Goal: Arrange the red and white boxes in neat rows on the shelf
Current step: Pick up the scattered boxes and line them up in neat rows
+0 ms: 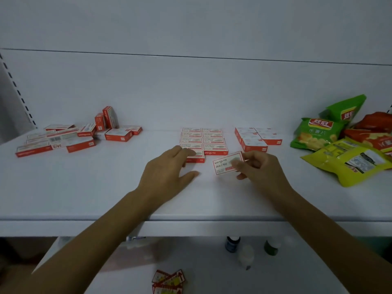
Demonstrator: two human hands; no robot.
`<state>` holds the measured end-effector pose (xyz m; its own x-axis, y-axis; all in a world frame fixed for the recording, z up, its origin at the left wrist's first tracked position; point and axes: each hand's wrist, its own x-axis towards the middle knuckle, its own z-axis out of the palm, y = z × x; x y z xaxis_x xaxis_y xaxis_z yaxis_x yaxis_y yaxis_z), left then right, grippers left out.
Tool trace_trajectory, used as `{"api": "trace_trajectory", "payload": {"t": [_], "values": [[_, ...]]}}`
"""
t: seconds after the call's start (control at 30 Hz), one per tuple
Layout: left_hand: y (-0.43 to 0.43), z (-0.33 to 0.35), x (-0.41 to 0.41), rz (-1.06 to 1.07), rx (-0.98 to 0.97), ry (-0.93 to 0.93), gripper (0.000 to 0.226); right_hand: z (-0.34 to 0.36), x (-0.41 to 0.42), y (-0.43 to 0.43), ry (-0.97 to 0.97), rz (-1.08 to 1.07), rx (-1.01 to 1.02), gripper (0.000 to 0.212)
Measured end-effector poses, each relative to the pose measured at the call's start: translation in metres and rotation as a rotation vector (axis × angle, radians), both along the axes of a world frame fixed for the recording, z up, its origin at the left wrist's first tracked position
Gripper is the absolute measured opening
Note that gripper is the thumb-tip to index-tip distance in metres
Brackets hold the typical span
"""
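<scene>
Two neat columns of red and white boxes (pixel 213 139) lie flat at the middle of the white shelf (pixel 84 187). My left hand (pixel 167 172) rests with its fingers on the front box of the left column (pixel 198 158). My right hand (pixel 259 167) holds one red and white box (pixel 226 163), tilted, just in front of the right column. A smaller block of boxes (pixel 254 137) sits to the right. A loose heap of the same boxes (pixel 70 136) lies at the left, some on end.
Green, yellow and red snack bags (pixel 343 145) are piled at the shelf's right end. On the lower shelf stand small bottles (pixel 246 251) and lie several red and white cards (pixel 167 281). A slotted upright (pixel 19 92) runs up the left side.
</scene>
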<state>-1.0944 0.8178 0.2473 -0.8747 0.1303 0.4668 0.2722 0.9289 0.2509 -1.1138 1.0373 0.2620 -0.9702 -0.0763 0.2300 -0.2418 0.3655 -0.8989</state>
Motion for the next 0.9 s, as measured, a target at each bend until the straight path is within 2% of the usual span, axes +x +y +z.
{"api": "trace_trajectory", "payload": {"t": [0.2, 0.33, 0.4, 0.5, 0.6, 0.7, 0.9], "values": [[-0.003, -0.008, -0.005, -0.069, -0.041, 0.032, 0.061, -0.008, -0.021, 0.001, 0.045, -0.096, 0.330, 0.039], [-0.002, -0.008, -0.005, -0.067, -0.069, -0.059, 0.057, -0.004, -0.026, 0.005, 0.044, -0.185, 0.686, 0.055], [-0.002, -0.008, -0.005, -0.083, -0.093, -0.094, 0.056, 0.001, -0.020, 0.007, 0.121, -0.207, 0.775, 0.054], [-0.003, -0.009, -0.006, -0.097, -0.102, -0.093, 0.054, 0.005, 0.000, 0.004, 0.343, -0.080, 0.796, 0.044], [-0.002, -0.009, -0.006, -0.082, -0.095, -0.105, 0.052, 0.001, 0.010, -0.006, 0.388, 0.065, 0.968, 0.047], [-0.002, -0.010, -0.006, -0.087, -0.082, -0.112, 0.052, -0.001, 0.000, -0.012, 0.355, 0.089, 0.994, 0.046], [-0.004, -0.013, -0.009, -0.068, -0.083, -0.107, 0.055, -0.013, -0.024, -0.025, 0.306, 0.109, 0.860, 0.041]]}}
